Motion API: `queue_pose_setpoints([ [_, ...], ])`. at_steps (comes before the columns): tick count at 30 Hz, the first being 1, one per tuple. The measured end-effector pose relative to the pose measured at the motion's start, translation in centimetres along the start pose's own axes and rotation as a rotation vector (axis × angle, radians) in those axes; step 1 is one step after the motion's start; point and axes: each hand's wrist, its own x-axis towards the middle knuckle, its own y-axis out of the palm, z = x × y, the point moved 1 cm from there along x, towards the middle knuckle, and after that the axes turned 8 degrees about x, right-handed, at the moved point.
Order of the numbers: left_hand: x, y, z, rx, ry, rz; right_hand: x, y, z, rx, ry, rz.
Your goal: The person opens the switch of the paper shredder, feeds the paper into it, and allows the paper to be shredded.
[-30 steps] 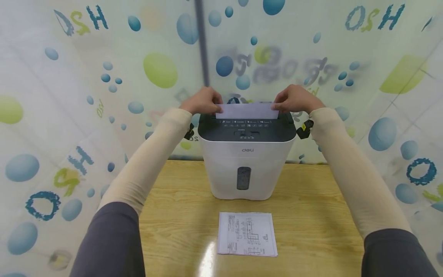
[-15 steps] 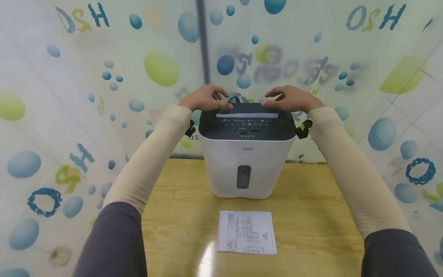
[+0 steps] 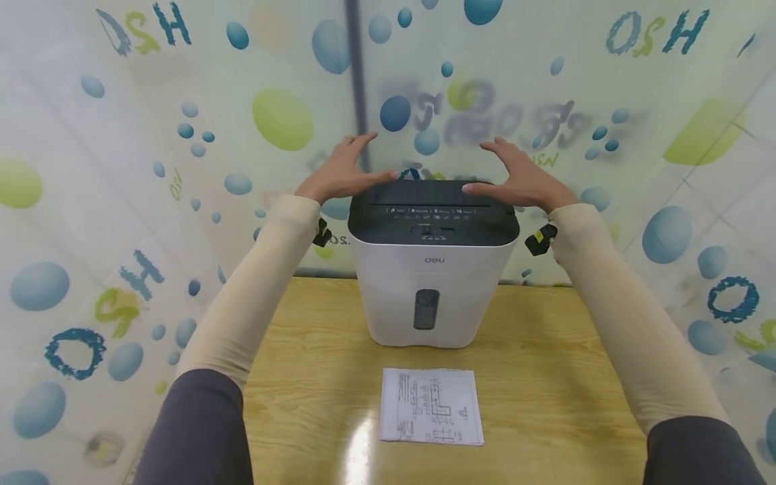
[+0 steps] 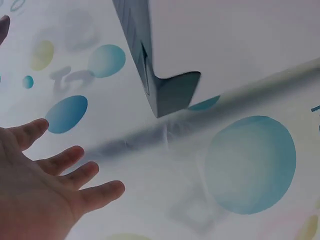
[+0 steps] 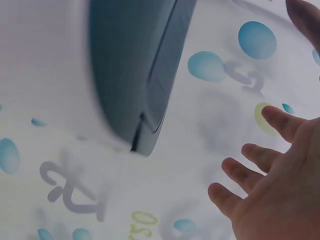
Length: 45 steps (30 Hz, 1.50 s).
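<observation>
A white paper shredder (image 3: 394, 289) with a black top stands on the wooden table, its feed slot along the back of the top. My left hand (image 3: 347, 172) is spread at the slot's left end, thumb pointing inward, holding nothing. At the right end my right hand (image 3: 521, 178) is likewise spread, its thumb overlapping the black top in the head view. Both wrist views show straight, parted fingers, with the left hand (image 4: 45, 185) and right hand (image 5: 280, 190) apart from the shredder's edge. No paper shows above the slot.
Printed sheets with a line drawing (image 3: 432, 407) lie on the table (image 3: 533, 377) in front of the shredder. A curtain (image 3: 279, 54) with blue and green dots hangs close behind the shredder and along both sides.
The white sheet both hands pinched has sunk into the slot and out of sight. Both hands have let go, spread their fingers and drawn outward.
</observation>
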Motion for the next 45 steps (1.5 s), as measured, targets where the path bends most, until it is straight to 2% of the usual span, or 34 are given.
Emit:
queue_pose_setpoints([
  [9, -1.9, 0.9, 2.9, -0.111, -0.027, -0.063, -2.1, 0.5, -3.1, 0.016, -0.017, -0.098],
  [16, -3.8, 2.7, 5.1, -0.172, -0.019, -0.132, -4.6, 1.4, -5.6, 0.053, -0.019, -0.158],
  [23, -6.3, 5.3, 7.0, -0.192, -0.018, -0.155, -7.1, 3.1, -8.1, 0.073, -0.019, -0.202],
  [30, -8.4, 7.8, 8.3, -0.229, -0.027, -0.171, -9.4, 5.4, -10.1, 0.102, 0.011, -0.215],
  [37, -10.7, 11.3, 9.2, -0.259, -0.036, -0.157, -11.3, 8.4, -12.0, 0.117, 0.042, -0.182],
  [45, -13.4, 15.3, 10.1, -0.243, -0.082, -0.147, -12.9, 12.1, -13.4, 0.114, 0.006, -0.179],
])
